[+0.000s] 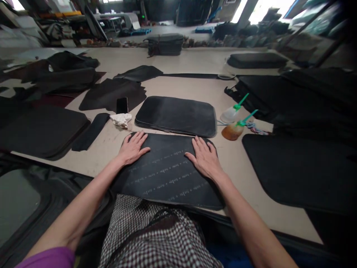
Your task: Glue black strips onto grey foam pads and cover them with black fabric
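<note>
A dark rounded-corner sheet point(164, 175) with rows of pale printed lettering lies flat at the table's front edge, partly overhanging it. My left hand point(134, 148) rests flat on its far left corner, fingers spread. On the far right corner lies my right hand point(205, 158), also flat with the thumb apart from the fingers. Just beyond the sheet is a stack of similar black panels point(175, 115). A crumpled white cloth point(121, 120) is near my left hand, and a squeeze bottle with amber liquid point(232, 131) stands off beyond my right hand.
A second squeeze bottle point(229, 114) has clear contents and a green spout. A phone point(122, 105) lies by the cloth. Black panels are piled at left point(41, 130) and right point(301, 171). Loose dark pieces point(114, 93) cover part of the table point(184, 85).
</note>
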A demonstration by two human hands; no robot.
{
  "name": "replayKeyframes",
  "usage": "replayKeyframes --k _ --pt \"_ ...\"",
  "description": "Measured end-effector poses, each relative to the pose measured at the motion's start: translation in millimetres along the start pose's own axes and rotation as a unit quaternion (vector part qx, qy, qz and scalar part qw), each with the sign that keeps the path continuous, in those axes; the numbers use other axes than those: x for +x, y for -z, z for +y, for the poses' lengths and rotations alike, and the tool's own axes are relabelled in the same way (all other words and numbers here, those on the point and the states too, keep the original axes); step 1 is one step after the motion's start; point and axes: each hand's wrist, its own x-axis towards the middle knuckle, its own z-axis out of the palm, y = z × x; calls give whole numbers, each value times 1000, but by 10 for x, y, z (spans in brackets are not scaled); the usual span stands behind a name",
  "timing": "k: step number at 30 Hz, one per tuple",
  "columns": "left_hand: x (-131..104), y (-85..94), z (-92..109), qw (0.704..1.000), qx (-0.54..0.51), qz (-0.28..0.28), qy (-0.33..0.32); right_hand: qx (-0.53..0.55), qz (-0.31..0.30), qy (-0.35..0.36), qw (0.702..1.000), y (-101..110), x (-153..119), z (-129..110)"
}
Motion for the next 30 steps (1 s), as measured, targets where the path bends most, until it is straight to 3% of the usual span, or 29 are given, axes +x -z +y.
replayKeyframes --k 4,8,13,21,30 --pt "-113 -76 -183 1000 16 -13 20 -19 -16 -24 999 26 -76 94" --pt "-334 -110 -413 996 11 -15 82 -21 -23 -96 995 44 -187 254" --pt "-602 -166 -593 988 3 29 155 10 21 -179 984 97 -446 477" --pt "-771 -133 -621 970 -137 88 180 150 77 -202 965 369 -814 596" --pt "-833 -96 -481 953 -173 112 222 199 92 -209 953 328 -786 435"
